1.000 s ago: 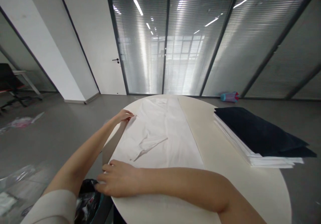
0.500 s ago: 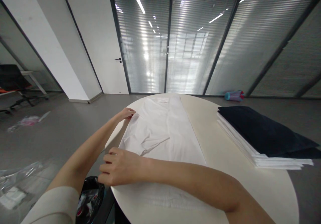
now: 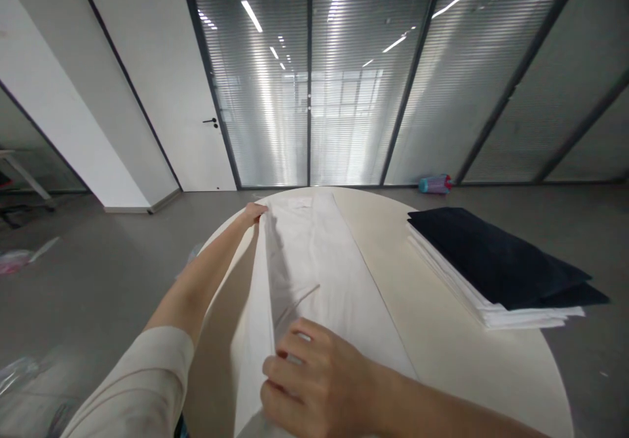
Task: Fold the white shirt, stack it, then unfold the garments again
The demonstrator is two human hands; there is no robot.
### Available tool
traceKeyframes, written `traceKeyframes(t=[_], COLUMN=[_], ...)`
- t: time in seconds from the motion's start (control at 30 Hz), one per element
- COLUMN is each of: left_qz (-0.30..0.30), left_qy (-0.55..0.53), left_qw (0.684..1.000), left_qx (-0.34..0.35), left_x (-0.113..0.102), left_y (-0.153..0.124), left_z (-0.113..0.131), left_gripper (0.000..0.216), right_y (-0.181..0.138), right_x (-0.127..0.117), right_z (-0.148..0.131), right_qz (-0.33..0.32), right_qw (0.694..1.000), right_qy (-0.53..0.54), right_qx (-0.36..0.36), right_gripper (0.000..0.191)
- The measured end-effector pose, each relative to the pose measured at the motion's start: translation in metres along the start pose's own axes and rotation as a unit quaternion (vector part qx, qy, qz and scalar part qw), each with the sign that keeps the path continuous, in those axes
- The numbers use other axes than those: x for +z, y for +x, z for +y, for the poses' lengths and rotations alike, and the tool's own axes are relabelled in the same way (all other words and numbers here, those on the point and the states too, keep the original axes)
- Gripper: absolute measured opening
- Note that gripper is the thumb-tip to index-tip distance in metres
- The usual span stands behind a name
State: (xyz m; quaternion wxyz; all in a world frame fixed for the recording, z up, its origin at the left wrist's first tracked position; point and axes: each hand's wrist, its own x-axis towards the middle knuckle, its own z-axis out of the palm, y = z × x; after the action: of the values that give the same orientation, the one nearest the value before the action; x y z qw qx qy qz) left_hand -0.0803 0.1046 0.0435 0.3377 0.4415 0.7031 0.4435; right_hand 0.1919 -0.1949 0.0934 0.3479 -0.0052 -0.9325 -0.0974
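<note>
A white shirt (image 3: 339, 261) lies lengthwise on the round cream table, its left edge lifted and partly turned up. At the far left corner of the shirt, my left hand (image 3: 255, 213) is closed on the raised edge. My right hand (image 3: 319, 379) is closer to me, its fingers curled around the same edge lower down. A sleeve or fold with a thin crease shows just beyond my right hand. The near end of the shirt is hidden behind my right hand and forearm.
On the right of the table (image 3: 442, 333) rests a stack of folded white cloth (image 3: 525, 319) with dark navy cloth (image 3: 496, 255) on top. Past the table are a glass partition and a blue-and-pink object (image 3: 435, 184) on the floor. Clear plastic (image 3: 19, 372) lies at lower left.
The shirt's left edge has been lifted and brought rightward by both hands. My right hand has moved right and nearer to me. The whole view has shifted a little.
</note>
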Motion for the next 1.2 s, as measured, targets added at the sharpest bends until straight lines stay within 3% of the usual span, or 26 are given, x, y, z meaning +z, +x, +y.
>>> traceKeyframes(t=[0.2, 0.3, 0.4, 0.5, 0.7, 0.87, 1.2], left_qz=[0.022, 0.013, 0.004, 0.007, 0.017, 0.005, -0.01], left_qy=[0.072, 0.131, 0.188, 0.23, 0.282, 0.319, 0.319], left_qw=[0.994, 0.986, 0.974, 0.963, 0.942, 0.927, 0.927], left_qx=[0.076, 0.106, 0.128, 0.143, 0.183, 0.197, 0.196], left_x=[0.075, 0.112, 0.134, 0.14, 0.14, 0.149, 0.147], left_y=[0.016, 0.007, -0.004, -0.007, 0.002, 0.0, -0.001], left_z=[0.029, 0.028, 0.022, 0.022, 0.029, 0.021, 0.022], left_gripper=[0.037, 0.035, 0.029, 0.027, 0.021, 0.021, 0.02], right_y=[-0.051, -0.075, -0.093, -0.101, -0.098, -0.101, -0.101], right_x=[-0.032, -0.036, -0.033, -0.03, -0.039, -0.04, -0.036], right_z=[-0.002, -0.004, -0.006, -0.007, -0.007, -0.007, -0.008], right_qz=[-0.031, -0.036, -0.048, -0.057, 0.0, -0.025, 0.012], right_qw=[0.997, 0.992, 0.986, 0.984, 0.98, 0.976, 0.975], right_qy=[0.019, 0.036, 0.057, 0.069, 0.097, 0.104, 0.127], right_qx=[0.073, 0.119, 0.146, 0.154, 0.175, 0.188, 0.18], right_gripper=[0.018, 0.019, 0.018, 0.019, 0.02, 0.018, 0.023])
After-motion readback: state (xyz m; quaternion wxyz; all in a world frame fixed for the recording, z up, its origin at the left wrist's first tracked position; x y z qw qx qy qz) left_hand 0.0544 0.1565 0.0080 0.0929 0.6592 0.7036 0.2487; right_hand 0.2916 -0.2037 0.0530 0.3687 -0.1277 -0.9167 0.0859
